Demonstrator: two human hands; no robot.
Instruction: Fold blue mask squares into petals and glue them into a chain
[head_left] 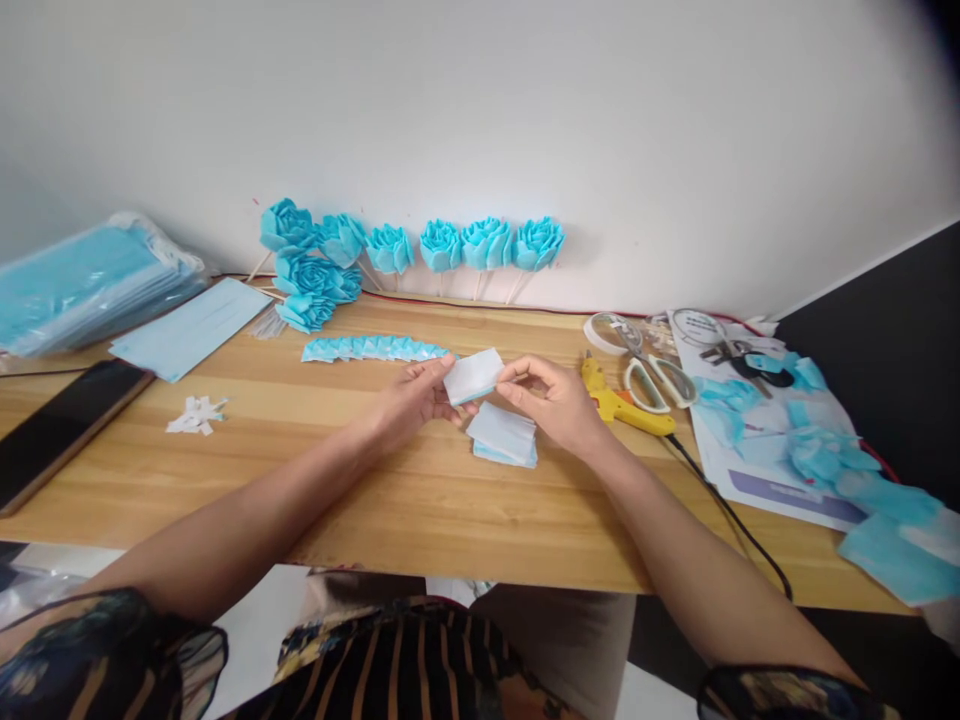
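Between my two hands is a small white-and-blue fabric piece [474,376], its white side up. My left hand [420,398] grips its left end, thumb on top. The fingertips of my right hand [546,396] pinch its right edge. Just below, on the table, lies a stack of similar fabric pieces [504,436], white on top with blue edges. Behind my left hand stretches a row of folded blue petals [371,348], overlapping one another. Whether the held piece is a single layer or several is hard to make out.
Blue fabric flowers [439,245] on sticks lean against the wall. A yellow glue gun [626,408], scissors [660,384] and a tape roll [611,333] lie right, near blue scraps [829,455]. Left are a phone [64,430], white strips [196,415] and packed blue sheets [90,285].
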